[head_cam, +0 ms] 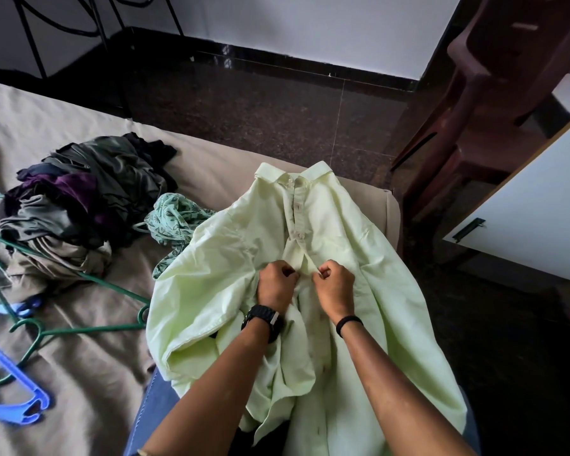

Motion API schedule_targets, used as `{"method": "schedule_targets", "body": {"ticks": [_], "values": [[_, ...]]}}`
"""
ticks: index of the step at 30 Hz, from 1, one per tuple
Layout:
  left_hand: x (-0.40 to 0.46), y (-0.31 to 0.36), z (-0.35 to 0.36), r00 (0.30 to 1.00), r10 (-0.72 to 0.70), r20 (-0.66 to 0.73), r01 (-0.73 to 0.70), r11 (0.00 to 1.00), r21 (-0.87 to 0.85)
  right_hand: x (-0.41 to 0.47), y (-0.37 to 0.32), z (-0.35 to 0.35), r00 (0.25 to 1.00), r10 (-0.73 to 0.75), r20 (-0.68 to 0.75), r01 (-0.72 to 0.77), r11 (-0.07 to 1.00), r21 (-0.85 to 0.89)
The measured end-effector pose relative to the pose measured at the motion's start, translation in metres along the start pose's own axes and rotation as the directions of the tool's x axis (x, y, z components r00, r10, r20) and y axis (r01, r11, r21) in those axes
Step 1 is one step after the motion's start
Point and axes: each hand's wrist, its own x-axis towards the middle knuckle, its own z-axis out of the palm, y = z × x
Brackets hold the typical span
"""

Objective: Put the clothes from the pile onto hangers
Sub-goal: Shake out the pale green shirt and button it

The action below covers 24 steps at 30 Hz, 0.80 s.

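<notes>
A pale green button-up shirt (336, 225) lies face up across the corner of the bed, collar pointing away from me, its upper buttons fastened. My left hand (275, 284) pinches the left edge of the shirt's front placket at mid-chest. My right hand (334, 286) pinches the facing edge right beside it. A pile of dark clothes (86, 195) sits on the bed to the left, with a teal patterned garment (173, 218) next to it. A green hanger (89, 327) and a blue hanger (14, 386) lie on the sheet at the left. No hanger is visible in the shirt.
The bed is covered with a tan sheet (89, 366). Dark floor (260, 110) runs beyond the bed to a white wall. A brown plastic chair (494, 93) and a white cabinet door (533, 209) stand at the right. Black metal legs (30, 37) are at the top left.
</notes>
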Motion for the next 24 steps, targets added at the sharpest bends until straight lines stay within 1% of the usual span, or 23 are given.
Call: {"method": "schedule_targets", "body": {"ticks": [2, 4, 7, 9, 11, 12, 14, 17, 19, 21, 22, 24], "values": [[-0.004, 0.005, -0.002, 1.000, 0.026, -0.013, -0.027, 0.999, -0.042, -0.002, -0.008, -0.004, 0.995, -0.084, -0.059, 0.082, 0.996, -0.033], [-0.007, 0.014, -0.003, 1.000, 0.030, -0.001, -0.030, 0.995, -0.098, -0.006, -0.016, -0.007, 0.980, -0.188, -0.067, 0.181, 0.979, -0.090], [-0.007, 0.019, -0.004, 0.998, 0.008, 0.054, 0.004, 0.975, -0.222, -0.008, -0.027, -0.011, 0.952, -0.306, 0.002, 0.300, 0.934, -0.194], [-0.009, 0.020, -0.006, 0.996, -0.010, 0.087, 0.035, 0.958, -0.285, -0.007, -0.029, -0.015, 0.931, -0.357, 0.073, 0.363, 0.892, -0.270], [-0.012, 0.019, -0.009, 0.992, -0.047, 0.120, 0.090, 0.920, -0.381, -0.006, -0.030, -0.018, 0.911, -0.391, 0.135, 0.413, 0.855, -0.312], [-0.014, 0.019, -0.010, 0.986, -0.076, 0.148, 0.135, 0.884, -0.448, -0.006, -0.029, -0.018, 0.901, -0.406, 0.154, 0.435, 0.841, -0.322], [-0.019, 0.021, -0.014, 0.963, -0.125, 0.237, 0.244, 0.773, -0.585, -0.008, -0.029, -0.019, 0.882, -0.439, 0.173, 0.472, 0.814, -0.338], [-0.024, 0.023, -0.016, 0.926, -0.168, 0.339, 0.367, 0.616, -0.697, -0.011, -0.033, -0.017, 0.850, -0.489, 0.194, 0.525, 0.772, -0.358], [-0.026, 0.024, -0.016, 0.909, -0.213, 0.359, 0.417, 0.523, -0.743, -0.014, -0.035, -0.016, 0.833, -0.511, 0.214, 0.553, 0.757, -0.347], [-0.026, 0.023, -0.015, 0.892, -0.249, 0.377, 0.451, 0.436, -0.778, -0.015, -0.035, -0.016, 0.839, -0.508, 0.195, 0.544, 0.774, -0.323], [-0.027, 0.024, -0.015, 0.889, -0.243, 0.388, 0.456, 0.403, -0.793, -0.015, -0.035, -0.016, 0.845, -0.504, 0.177, 0.534, 0.787, -0.310], [-0.028, 0.023, -0.014, 0.896, -0.216, 0.388, 0.443, 0.384, -0.810, -0.015, -0.034, -0.017, 0.859, -0.487, 0.156, 0.511, 0.815, -0.273]]}}
